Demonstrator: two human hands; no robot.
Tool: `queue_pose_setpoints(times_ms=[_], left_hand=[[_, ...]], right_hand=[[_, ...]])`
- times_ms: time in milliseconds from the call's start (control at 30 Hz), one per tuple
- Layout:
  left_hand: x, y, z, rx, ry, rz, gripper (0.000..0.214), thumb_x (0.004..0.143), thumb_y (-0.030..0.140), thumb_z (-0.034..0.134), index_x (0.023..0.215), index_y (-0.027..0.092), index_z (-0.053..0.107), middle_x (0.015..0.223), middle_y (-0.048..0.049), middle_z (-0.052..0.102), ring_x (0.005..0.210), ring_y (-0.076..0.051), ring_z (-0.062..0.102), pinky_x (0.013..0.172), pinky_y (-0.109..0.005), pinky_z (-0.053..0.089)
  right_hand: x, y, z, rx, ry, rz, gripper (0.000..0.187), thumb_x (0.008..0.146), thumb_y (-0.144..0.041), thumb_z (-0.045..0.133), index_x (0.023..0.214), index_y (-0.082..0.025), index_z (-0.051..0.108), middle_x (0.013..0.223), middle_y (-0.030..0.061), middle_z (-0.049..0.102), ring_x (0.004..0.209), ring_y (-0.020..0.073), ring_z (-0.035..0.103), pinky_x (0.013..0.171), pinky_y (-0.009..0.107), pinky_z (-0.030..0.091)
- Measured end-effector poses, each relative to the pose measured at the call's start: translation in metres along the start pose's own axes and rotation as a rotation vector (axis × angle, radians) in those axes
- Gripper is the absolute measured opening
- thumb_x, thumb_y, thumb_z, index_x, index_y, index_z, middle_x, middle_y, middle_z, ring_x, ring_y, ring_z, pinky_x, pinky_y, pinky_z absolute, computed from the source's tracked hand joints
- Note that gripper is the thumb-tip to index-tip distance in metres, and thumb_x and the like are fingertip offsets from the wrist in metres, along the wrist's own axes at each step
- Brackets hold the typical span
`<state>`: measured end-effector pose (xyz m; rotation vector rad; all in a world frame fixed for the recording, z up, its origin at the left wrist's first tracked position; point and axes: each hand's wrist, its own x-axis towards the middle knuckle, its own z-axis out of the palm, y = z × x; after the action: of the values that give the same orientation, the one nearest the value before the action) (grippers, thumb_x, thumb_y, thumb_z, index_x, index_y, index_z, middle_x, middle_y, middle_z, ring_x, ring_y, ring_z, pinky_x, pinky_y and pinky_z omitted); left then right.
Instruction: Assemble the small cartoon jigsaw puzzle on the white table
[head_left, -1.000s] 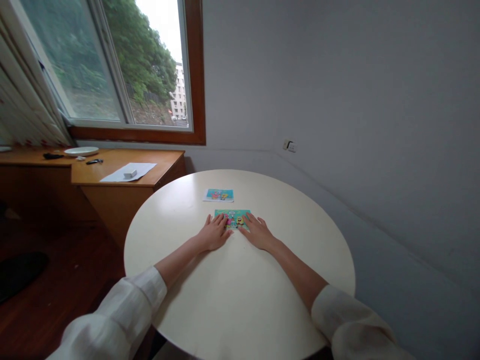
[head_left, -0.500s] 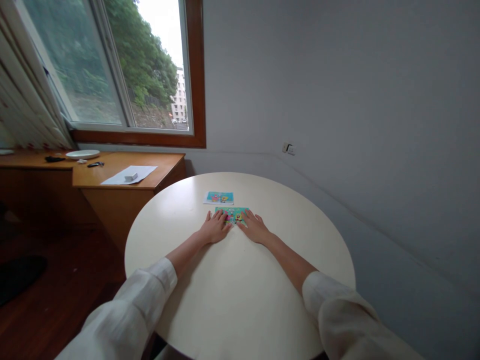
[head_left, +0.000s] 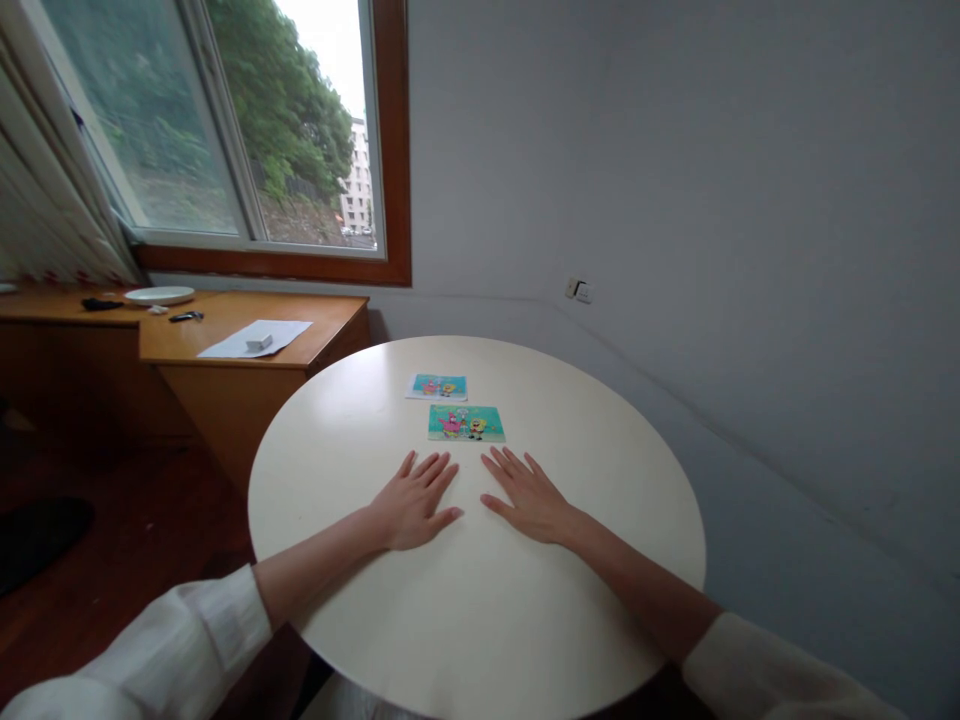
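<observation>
A jigsaw-like cartoon picture, green-blue with pink and yellow figures, lies flat near the middle of the round white table. Behind it, slightly to the left, is a smaller picture card with a similar scene and a white border. My left hand is palm down just in front of the larger picture, fingers spread and holding nothing. On the other side, my right hand is also palm down with fingers apart. Both hands are clear of the picture, with a gap between them.
At the left stands a wooden desk bearing a white sheet with a small white box on it. A white plate and small dark objects lie further back. A wall socket is beyond the table.
Both hands have come off the larger picture and drawn back toward me, leaving it fully visible. The two pictures keep their places on the table.
</observation>
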<state>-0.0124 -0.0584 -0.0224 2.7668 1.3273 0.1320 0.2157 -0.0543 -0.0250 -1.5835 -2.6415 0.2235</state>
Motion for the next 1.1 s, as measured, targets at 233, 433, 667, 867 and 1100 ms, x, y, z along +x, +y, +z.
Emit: queue_pose_setpoints(times_ms=[233, 433, 667, 867, 1100], left_hand=[[0.000, -0.001, -0.002, -0.013, 0.011, 0.005, 0.066, 0.083, 0.059, 0.015, 0.137, 0.020, 0.019, 0.143, -0.0085, 0.016, 0.132, -0.022, 0.013, 0.106, -0.044, 0.005], [-0.001, 0.000, -0.004, -0.024, 0.005, 0.003, 0.066, 0.083, 0.058, 0.016, 0.137, 0.020, 0.019, 0.143, -0.0085, 0.016, 0.132, -0.021, 0.012, 0.106, -0.044, 0.004], [0.000, 0.000, -0.006, -0.022, -0.001, 0.003, 0.066, 0.083, 0.058, 0.015, 0.137, 0.020, 0.020, 0.143, -0.0082, 0.016, 0.132, -0.022, 0.013, 0.106, -0.043, 0.005], [0.001, 0.000, -0.009, -0.025, 0.004, 0.005, 0.065, 0.084, 0.057, 0.014, 0.136, 0.019, 0.021, 0.143, -0.0086, 0.019, 0.132, -0.022, 0.014, 0.106, -0.043, 0.006], [0.007, -0.003, -0.004, -0.045, 0.031, -0.006, 0.059, 0.087, 0.051, 0.013, 0.135, 0.019, 0.026, 0.141, -0.0084, 0.024, 0.131, -0.021, 0.018, 0.106, -0.043, 0.011]], right_hand=[[0.001, -0.004, -0.002, -0.007, 0.008, 0.010, 0.071, 0.081, -0.062, 0.012, 0.138, -0.020, 0.016, 0.145, 0.0054, 0.012, 0.133, 0.0212, 0.007, 0.107, 0.043, 0.003], [0.001, -0.005, -0.002, -0.015, 0.021, 0.007, 0.069, 0.082, -0.061, 0.013, 0.138, -0.021, 0.017, 0.145, 0.0050, 0.012, 0.133, 0.0210, 0.007, 0.107, 0.043, 0.004], [0.001, -0.006, -0.005, -0.006, 0.013, 0.021, 0.070, 0.081, -0.062, 0.013, 0.138, -0.020, 0.018, 0.145, 0.0053, 0.012, 0.133, 0.0211, 0.008, 0.107, 0.042, 0.004], [0.002, -0.003, -0.002, -0.012, 0.046, 0.006, 0.068, 0.082, -0.061, 0.013, 0.138, -0.022, 0.018, 0.145, 0.0045, 0.013, 0.133, 0.0209, 0.009, 0.107, 0.043, 0.005], [0.010, 0.004, 0.002, -0.019, 0.070, 0.013, 0.067, 0.083, -0.060, 0.015, 0.137, -0.021, 0.022, 0.144, 0.0053, 0.016, 0.132, 0.0212, 0.012, 0.107, 0.043, 0.008]])
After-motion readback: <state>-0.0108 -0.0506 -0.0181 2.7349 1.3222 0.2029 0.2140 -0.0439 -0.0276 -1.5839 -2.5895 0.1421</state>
